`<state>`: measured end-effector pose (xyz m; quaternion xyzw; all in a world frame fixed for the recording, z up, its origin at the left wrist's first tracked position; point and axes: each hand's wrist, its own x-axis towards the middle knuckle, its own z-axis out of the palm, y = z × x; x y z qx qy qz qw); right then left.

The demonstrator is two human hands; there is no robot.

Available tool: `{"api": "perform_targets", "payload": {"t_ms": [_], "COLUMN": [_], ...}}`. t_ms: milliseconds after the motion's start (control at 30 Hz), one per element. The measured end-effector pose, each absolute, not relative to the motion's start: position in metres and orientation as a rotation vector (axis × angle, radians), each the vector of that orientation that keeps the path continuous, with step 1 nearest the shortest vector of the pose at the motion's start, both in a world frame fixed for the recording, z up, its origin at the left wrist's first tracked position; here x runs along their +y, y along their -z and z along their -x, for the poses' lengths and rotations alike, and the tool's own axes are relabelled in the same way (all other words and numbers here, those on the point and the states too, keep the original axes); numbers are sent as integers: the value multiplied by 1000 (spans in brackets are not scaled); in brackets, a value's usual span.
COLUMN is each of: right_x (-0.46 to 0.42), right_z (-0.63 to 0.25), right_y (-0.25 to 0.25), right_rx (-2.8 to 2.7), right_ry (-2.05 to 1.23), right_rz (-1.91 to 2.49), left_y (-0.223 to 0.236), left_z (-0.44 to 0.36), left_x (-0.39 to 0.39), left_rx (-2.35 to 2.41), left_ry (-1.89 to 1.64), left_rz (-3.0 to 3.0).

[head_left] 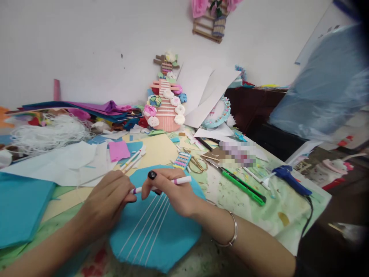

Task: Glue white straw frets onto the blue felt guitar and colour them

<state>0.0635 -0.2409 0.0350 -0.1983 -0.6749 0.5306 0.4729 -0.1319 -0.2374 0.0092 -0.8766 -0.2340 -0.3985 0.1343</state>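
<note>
My right hand (175, 194) is closed around a white marker (184, 179) with purple bands, held nearly level. At the marker's other end, the fingers of my left hand (106, 196) pinch its tip, which they partly hide. Both hands are over a rounded blue paper shape (181, 238) lying on the table. Several thin white lines (144, 230) run along its middle toward the near edge. Just beyond the blue shape sits a small striped piece (182, 161) with coloured rows. Two more white pens (134, 161) lie beyond my left hand.
Gold-handled scissors (198, 164), a green utility knife (243, 186) and a blue glue gun (292, 181) with its cord lie to the right. A flower-covered guitar shape (165, 111) leans at the wall. Blue paper (23, 207) and white string (52, 130) lie left.
</note>
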Motion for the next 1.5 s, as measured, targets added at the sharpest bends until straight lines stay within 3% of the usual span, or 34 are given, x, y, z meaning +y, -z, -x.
{"api": "perform_targets", "payload": {"t_ms": [167, 267, 367, 633, 767, 967, 1167, 1300, 1500], "right_x": [-222, -204, -194, -206, -205, -199, -202, -210, -218], "right_z": [-76, -106, -124, -112, -114, -122, -124, -107, -92], "right_y": [-43, -60, -67, -59, -59, -59, -54, -39, -25], "right_rx": [-989, -633, -683, -874, -901, -985, -1303, -1624, -1868], "right_ry": [-1458, -1225, -1280, -1451, -1474, -1332, -775, -470, -173], "right_rz": [466, 467, 472, 468, 455, 526, 681, 710, 610], "left_y": [-24, -27, -22, 0, 5, 8, -11, -18, -9], "left_z": [151, 168, 169, 145, 147, 144, 146, 140, 127], "left_x": [-228, -216, -205, -199, -195, -201, -210, -217, -236], "left_rx": [-670, -1340, -1887, -2196, -2446, -2470, -2122, -1819, -1804], "left_ry": [993, 1120, 1121, 928, 1168, 1910, 2443, 2452, 2284], "left_rz": [2206, 2052, 2249, 2695, 2776, 2922, 2611, 2350, 2449]}}
